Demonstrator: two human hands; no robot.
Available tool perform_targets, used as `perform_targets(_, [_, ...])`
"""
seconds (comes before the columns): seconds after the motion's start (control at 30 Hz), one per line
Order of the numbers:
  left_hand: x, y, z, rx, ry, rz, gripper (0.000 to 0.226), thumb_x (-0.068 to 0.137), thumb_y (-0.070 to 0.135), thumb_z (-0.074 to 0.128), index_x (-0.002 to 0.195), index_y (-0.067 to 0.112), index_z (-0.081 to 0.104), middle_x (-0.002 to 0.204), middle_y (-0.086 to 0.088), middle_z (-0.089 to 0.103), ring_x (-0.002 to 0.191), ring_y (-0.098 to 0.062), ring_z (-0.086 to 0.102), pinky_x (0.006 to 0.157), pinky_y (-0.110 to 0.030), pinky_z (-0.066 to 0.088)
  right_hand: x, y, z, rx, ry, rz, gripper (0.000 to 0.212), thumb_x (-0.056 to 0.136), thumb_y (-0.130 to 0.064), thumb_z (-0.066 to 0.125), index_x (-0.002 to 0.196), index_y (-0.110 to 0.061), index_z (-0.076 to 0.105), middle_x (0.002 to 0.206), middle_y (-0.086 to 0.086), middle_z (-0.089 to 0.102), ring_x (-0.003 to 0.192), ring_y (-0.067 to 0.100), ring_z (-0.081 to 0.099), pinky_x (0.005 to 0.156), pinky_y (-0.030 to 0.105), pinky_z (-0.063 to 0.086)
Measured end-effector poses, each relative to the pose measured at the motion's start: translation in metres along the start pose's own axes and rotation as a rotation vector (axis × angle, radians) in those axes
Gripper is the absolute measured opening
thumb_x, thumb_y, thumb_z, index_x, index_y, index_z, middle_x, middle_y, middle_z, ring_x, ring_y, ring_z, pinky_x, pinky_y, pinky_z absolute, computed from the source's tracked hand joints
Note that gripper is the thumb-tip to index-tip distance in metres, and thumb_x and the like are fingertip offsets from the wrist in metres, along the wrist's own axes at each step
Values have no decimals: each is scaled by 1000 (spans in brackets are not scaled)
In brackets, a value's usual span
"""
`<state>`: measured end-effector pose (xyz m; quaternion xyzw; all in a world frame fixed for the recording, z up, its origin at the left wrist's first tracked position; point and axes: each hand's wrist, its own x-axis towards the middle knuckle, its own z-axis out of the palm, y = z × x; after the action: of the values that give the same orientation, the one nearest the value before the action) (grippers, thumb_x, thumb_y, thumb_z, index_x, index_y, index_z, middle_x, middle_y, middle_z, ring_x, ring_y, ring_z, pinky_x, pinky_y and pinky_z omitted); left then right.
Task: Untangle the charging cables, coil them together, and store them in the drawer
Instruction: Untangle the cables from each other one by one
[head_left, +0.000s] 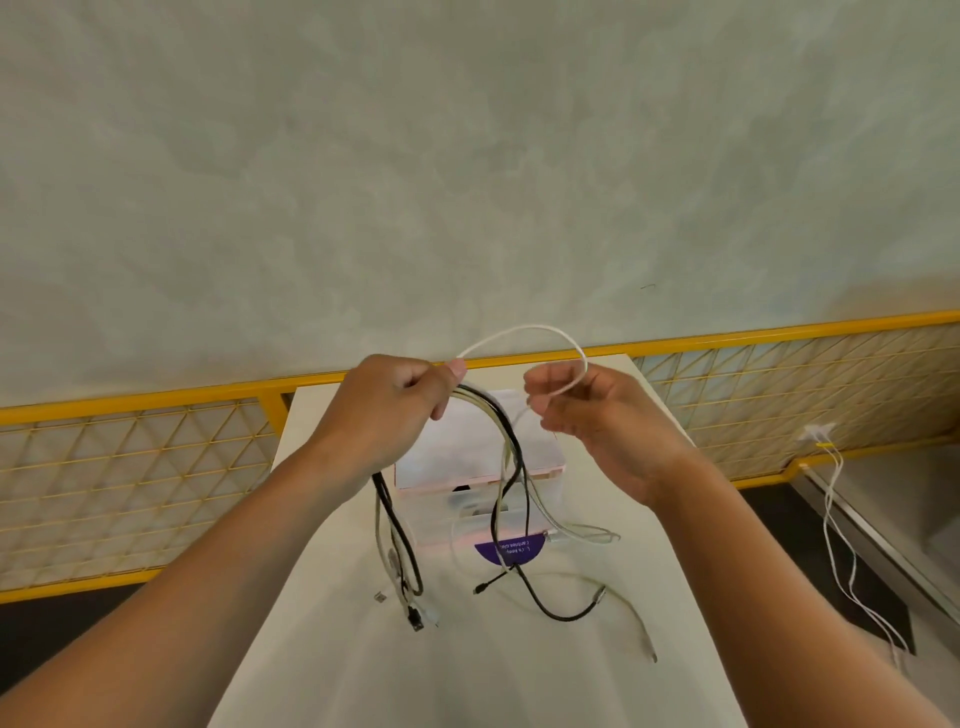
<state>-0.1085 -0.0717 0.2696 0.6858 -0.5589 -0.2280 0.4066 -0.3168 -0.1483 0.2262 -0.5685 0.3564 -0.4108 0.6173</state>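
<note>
Ctr-left of frame: cables (480, 396), black & white, thin and round, are gripped as a bunch in the left hand (389, 410). Strands are hung mostly vertical, plug ends down on the white counter (322, 649); exact no. can't be told. One white cable (524, 328) is arched up btwn the hands and pinched by the right hand (597, 421). A small boxy white drawer unit (467, 457) is seen below them.

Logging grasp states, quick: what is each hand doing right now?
Left hand: grips the bundle of cables.
Right hand: pinches the white cable loop.
</note>
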Motion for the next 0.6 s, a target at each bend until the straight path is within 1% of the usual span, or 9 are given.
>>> perform_targets(0.07, [-1,7,-3,-35,5,0,55,97,47,56,55,11,51,41,10,33,38,-8,30,52,-27,25,-2,10,3,-27,4,71,17,88,-4,71,102,-13,75,101,4,75,96,24,67,82,37,51])
perform_targets(0.13, [-2,13,-5,-54,5,12,54,98,44,55,60,6,53,36,11,34,35,-6,33,52,-28,25,-4,16,8,-25,-29,96,11,93,-9,67,99,-11,77,104,6,76,90,24,67,77,35,50])
perform_targets(0.2, [-3,15,-6,-45,-8,16,52,99,41,54,65,2,55,33,14,38,34,-2,39,53,-27,25,-3,18,14,-68,6,71,15,96,-10,64,95,-10,78,96,9,77,81,21,65,72,32,49])
perform_targets(0.27, [-3,13,-8,-38,-15,22,53,98,45,55,63,5,54,35,10,31,34,-8,31,51,-26,25,0,14,14,-70,84,32,15,96,-9,64,91,-9,78,91,7,77,75,22,62,66,31,48])
perform_targets(0.33, [-2,8,-10,-37,-14,23,54,96,47,56,58,9,53,41,10,26,38,-9,24,52,-25,26,2,5,11,-50,81,23,12,94,-6,66,90,-6,78,96,5,77,72,22,60,63,31,48])
perform_targets(0.4, [-2,6,-10,-44,-15,11,54,96,47,56,57,10,52,42,10,26,38,-9,24,52,-27,25,2,0,10,-108,1,25,12,93,-3,66,94,-5,78,93,6,77,72,20,61,63,28,50])
perform_targets(0.47, [-3,6,-8,-42,-26,6,54,97,46,55,57,10,52,40,10,27,36,-9,28,53,-28,25,3,1,14,-177,-26,14,15,95,-2,63,92,-7,76,89,9,76,72,20,65,64,29,52])
perform_targets(0.53, [-4,6,-7,-27,-34,3,54,97,46,55,58,9,52,39,10,28,36,-8,30,52,-27,26,7,2,15,-138,41,21,17,100,-3,56,90,-4,70,88,14,76,73,23,68,66,33,54])
perform_targets(0.6, [-3,3,-9,-8,-38,-6,54,96,48,55,57,11,52,40,10,29,38,-8,30,51,-25,26,11,1,11,-34,129,37,19,103,-2,47,92,-3,62,86,18,76,74,27,71,69,36,58])
